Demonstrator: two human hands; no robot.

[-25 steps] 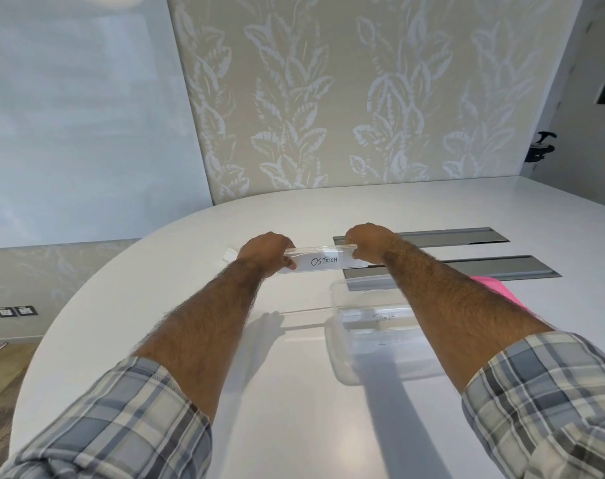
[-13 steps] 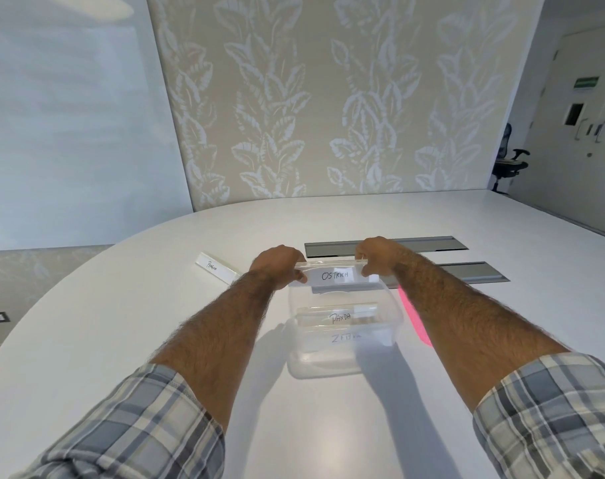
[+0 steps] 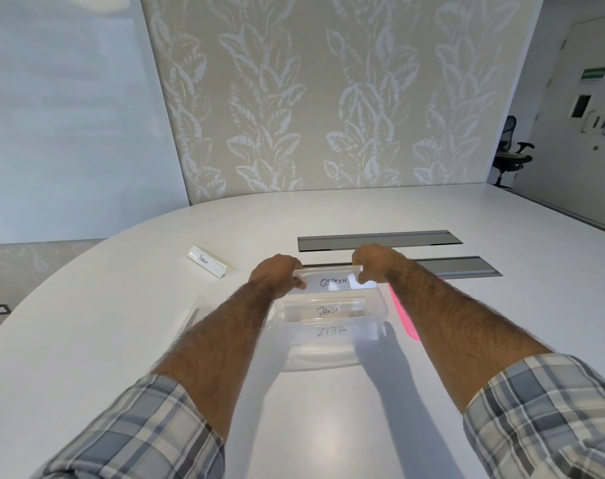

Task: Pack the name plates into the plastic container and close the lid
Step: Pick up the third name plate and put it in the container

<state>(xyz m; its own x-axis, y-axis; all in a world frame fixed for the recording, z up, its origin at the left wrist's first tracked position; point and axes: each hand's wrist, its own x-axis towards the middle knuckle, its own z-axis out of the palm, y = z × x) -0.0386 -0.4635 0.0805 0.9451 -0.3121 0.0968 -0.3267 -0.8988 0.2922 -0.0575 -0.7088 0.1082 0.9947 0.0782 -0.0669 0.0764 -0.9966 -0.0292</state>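
Name plate OSTRICH (image 3: 333,282) is being pinched at both ends by fingers and thumbs of the left hand (image 3: 277,273) and right hand (image 3: 373,262), over the plastic container's (image 3: 380,318) far end, behind the PANDA plate (image 3: 327,311) and ZEBRA plate (image 3: 330,330) inside. Forearms (image 3: 225,340) are partly covering the container and the pink lid (image 3: 403,316). The PENGUIN plate (image 3: 209,261) is standing well to the left. A second earlier, OSTRICH was being held beyond the container.

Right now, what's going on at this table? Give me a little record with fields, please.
Held: OSTRICH name plate, with left hand and right hand gripping its ends, over the far end of the plastic container
Already inside: PANDA plate, ZEBRA plate
Not yet packed: PENGUIN plate, on the table to the left
Lid: not on; the pink flat piece right of the container may be it
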